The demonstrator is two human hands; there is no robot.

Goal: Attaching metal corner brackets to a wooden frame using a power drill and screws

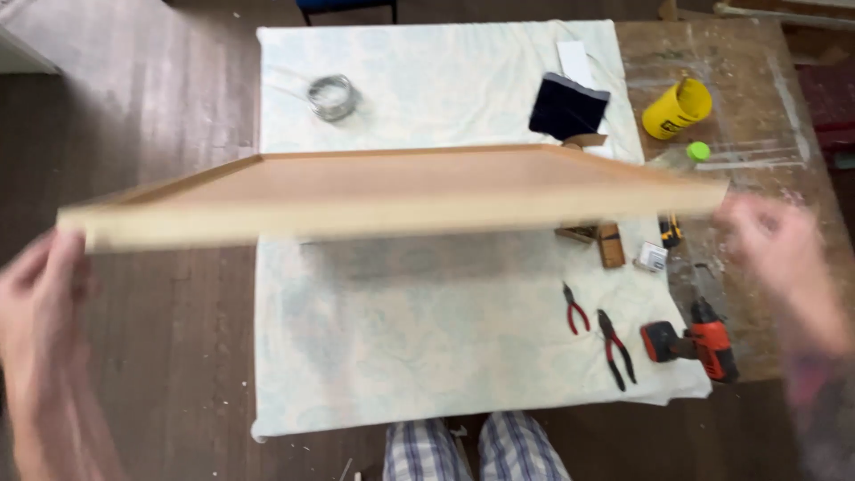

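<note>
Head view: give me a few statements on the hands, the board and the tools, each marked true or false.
1. Both hands, left hand and right hand, hold the wooden board by its ends. True.
2. The board lies flat on the cloth. False: it is held above it.
3. Two red-handled pliers lie on the cloth. True.
4. The yellow cup stands on the cloth. False: it lies tipped on the bare tabletop.
5. The red drill is in the right hand. False: it lies on the table.

You are looking steeply down from your head-worn camera, the only view, facing forward over the cloth-covered tabletop [427, 374]. You are standing close: your knees are showing just below its near edge, and floor is showing left of it.
</note>
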